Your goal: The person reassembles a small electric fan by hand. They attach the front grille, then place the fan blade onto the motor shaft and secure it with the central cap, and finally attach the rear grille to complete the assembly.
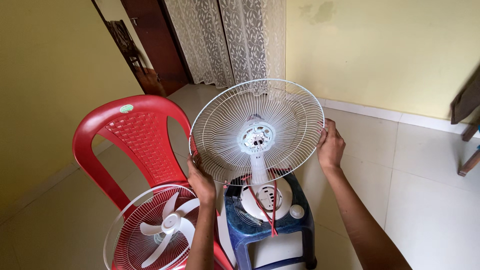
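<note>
A white wire fan guard stands tilted on the motor head of a table fan. My left hand grips its lower left rim, and my right hand holds its right rim. The fan's round white base, with a red cord across it, rests on a dark blue plastic stool. A second wire guard lies on the seat of a red plastic chair, with the white fan blade lying in it.
Pale floor tiles spread to the right. Yellow walls stand on both sides, with lace curtains and a dark wooden door behind. Dark furniture legs show at the right edge.
</note>
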